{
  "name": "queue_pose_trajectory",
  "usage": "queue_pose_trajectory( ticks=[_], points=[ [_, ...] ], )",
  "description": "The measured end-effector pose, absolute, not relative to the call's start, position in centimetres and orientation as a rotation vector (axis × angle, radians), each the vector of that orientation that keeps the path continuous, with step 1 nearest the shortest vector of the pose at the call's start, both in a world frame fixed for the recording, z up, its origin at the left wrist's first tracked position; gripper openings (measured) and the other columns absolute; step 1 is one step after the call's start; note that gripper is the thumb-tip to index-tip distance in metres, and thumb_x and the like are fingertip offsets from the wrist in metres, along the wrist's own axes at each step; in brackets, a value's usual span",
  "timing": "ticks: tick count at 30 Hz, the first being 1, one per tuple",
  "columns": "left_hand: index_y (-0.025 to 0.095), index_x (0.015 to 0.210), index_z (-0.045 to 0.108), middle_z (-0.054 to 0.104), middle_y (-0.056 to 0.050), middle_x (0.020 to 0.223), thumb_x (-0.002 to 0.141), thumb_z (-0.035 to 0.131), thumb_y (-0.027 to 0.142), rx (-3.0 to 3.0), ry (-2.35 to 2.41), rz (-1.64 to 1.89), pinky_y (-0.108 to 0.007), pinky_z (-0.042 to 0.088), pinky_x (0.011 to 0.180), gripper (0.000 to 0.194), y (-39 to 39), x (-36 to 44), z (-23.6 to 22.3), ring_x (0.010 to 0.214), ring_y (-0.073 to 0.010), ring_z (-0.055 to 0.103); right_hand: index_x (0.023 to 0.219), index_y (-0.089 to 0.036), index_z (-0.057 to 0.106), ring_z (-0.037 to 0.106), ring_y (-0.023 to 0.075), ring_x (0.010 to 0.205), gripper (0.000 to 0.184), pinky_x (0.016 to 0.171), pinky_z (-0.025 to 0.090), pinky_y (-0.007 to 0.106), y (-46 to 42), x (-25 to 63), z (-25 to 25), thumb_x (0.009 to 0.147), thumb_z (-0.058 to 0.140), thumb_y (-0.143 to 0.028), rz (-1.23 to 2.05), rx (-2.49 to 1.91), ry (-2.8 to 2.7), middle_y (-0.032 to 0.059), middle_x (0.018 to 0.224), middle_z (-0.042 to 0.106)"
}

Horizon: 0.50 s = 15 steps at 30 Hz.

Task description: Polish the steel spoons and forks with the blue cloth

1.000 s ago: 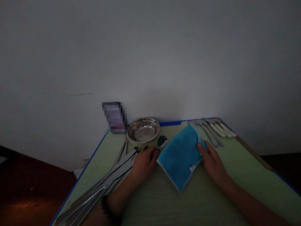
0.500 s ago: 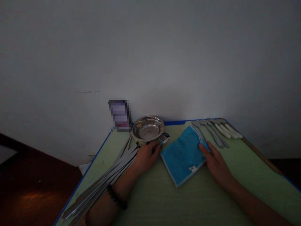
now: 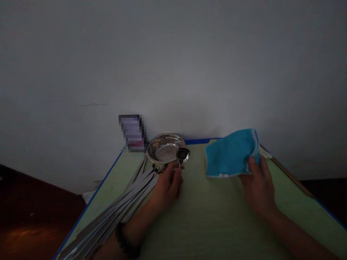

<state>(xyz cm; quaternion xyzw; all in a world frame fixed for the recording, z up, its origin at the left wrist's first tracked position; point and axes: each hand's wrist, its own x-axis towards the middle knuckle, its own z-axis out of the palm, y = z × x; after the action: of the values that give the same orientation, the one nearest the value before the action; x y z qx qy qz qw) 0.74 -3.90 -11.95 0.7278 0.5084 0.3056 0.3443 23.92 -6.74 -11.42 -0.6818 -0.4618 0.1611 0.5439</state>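
Note:
My left hand (image 3: 170, 182) is closed on a metal spoon (image 3: 183, 154), its round bowl pointing up and away just in front of the bowl's rim. Most of the handle is hidden in my fingers. My right hand (image 3: 258, 180) grips the right end of a folded light-blue cloth (image 3: 229, 155), thumb on the near face. Lifted over the right side of the table, the cloth covers most of the cutlery behind it. Behind my left hand stands a shiny metal bowl (image 3: 166, 148). A bundle of long, flat, shiny grey pieces (image 3: 114, 209) lies beside and under my left forearm.
A phone (image 3: 132, 133), blurred out, leans on the wall at the back left. The pale green table (image 3: 206, 224) has blue edging and backs onto the grey wall (image 3: 179, 65). A white handle end (image 3: 266, 153) shows right of the cloth.
The cloth has gone up and to the right with my right hand, now hiding the row of cutlery. My left hand has turned the spoon more upright. The view has shifted slightly right.

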Motion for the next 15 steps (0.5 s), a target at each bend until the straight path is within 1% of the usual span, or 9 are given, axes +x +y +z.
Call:
queue_pose_trajectory(
  ticks=[2,4,6,8,9,11,13,14,15],
  points=[
    [0.016,0.108,0.044,0.041,0.009,0.045,0.092,0.021,0.040,1.846,1.259,0.774,-0.017,0.033,0.034,0.036,-4.8,1.6,-12.1,0.032,-0.0079,0.039,0.111,-0.024,0.044,0.056,0.0224,0.085,0.030,0.074,0.046,0.036,-7.2,23.1,-11.6,0.085,0.038,-0.037,0.460,-1.481,-1.135,0.0084,0.096,0.058],
    [0.017,0.105,0.045,0.042,0.009,0.044,0.091,0.024,0.040,1.834,1.218,0.753,-0.018,0.033,0.034,0.034,-5.4,2.2,-12.1,0.032,-0.0082,0.040,0.110,-0.027,0.045,0.056,0.0203,0.084,0.030,0.070,0.047,0.033,-7.5,21.7,-12.2,0.083,0.043,-0.040,0.671,-1.280,-1.298,0.0063,0.100,0.057],
    [0.018,0.100,0.048,0.050,0.006,0.050,0.090,0.030,0.039,1.846,1.207,0.747,-0.019,0.037,0.041,0.030,-5.6,2.6,-12.0,0.041,-0.0097,0.048,0.107,-0.024,0.050,0.055,0.0212,0.093,0.030,0.077,0.046,0.034,-7.5,20.1,-12.8,0.083,0.042,-0.041,0.913,-1.080,-1.508,0.0063,0.107,0.056],
    [0.018,0.095,0.050,0.058,0.002,0.061,0.090,0.033,0.038,1.866,1.221,0.747,-0.021,0.041,0.050,0.027,-5.4,2.8,-11.9,0.054,-0.0119,0.055,0.100,-0.022,0.056,0.054,0.0209,0.098,0.032,0.086,0.043,0.035,-7.0,18.7,-13.0,0.087,0.034,-0.041,1.050,-0.970,-1.511,0.0056,0.104,0.059],
    [0.018,0.093,0.051,0.060,0.000,0.066,0.090,0.033,0.037,1.875,1.235,0.747,-0.022,0.041,0.053,0.026,-5.2,2.7,-11.9,0.058,-0.0128,0.056,0.097,-0.021,0.057,0.055,0.0199,0.097,0.030,0.086,0.042,0.034,-6.7,18.2,-13.1,0.087,0.035,-0.039,1.093,-0.976,-1.468,0.0045,0.100,0.060],
    [0.017,0.091,0.051,0.061,-0.001,0.068,0.090,0.033,0.035,1.893,1.259,0.736,-0.023,0.040,0.054,0.026,-4.9,2.6,-11.8,0.059,-0.0134,0.056,0.087,-0.020,0.057,0.057,0.0178,0.089,0.021,0.081,0.045,0.031,-6.1,17.5,-13.0,0.085,0.042,-0.036,1.152,-0.995,-1.362,0.0022,0.089,0.062],
    [0.018,0.092,0.051,0.060,-0.001,0.066,0.089,0.033,0.033,1.916,1.268,0.717,-0.023,0.039,0.054,0.024,-4.8,2.5,-12.0,0.056,-0.0136,0.055,0.082,-0.021,0.052,0.060,0.0157,0.082,0.012,0.076,0.046,0.029,-5.6,17.4,-13.0,0.079,0.054,-0.032,1.222,-0.991,-1.260,-0.0006,0.082,0.062],
    [0.018,0.092,0.051,0.059,0.000,0.065,0.088,0.034,0.031,1.929,1.265,0.703,-0.024,0.038,0.053,0.022,-4.8,2.5,-12.1,0.055,-0.0137,0.054,0.084,-0.022,0.050,0.060,0.0148,0.080,0.015,0.075,0.047,0.028,-5.4,17.4,-13.0,0.076,0.059,-0.031,1.263,-0.985,-1.203,-0.0018,0.082,0.063],
    [0.018,0.091,0.051,0.057,0.000,0.063,0.087,0.035,0.030,1.944,1.259,0.686,-0.024,0.037,0.052,0.020,-4.9,2.4,-12.3,0.054,-0.0137,0.053,0.089,-0.023,0.048,0.061,0.0142,0.080,0.023,0.075,0.047,0.028,-5.2,17.5,-13.0,0.073,0.063,-0.029,1.301,-0.980,-1.145,-0.0028,0.084,0.063]
  ],
)
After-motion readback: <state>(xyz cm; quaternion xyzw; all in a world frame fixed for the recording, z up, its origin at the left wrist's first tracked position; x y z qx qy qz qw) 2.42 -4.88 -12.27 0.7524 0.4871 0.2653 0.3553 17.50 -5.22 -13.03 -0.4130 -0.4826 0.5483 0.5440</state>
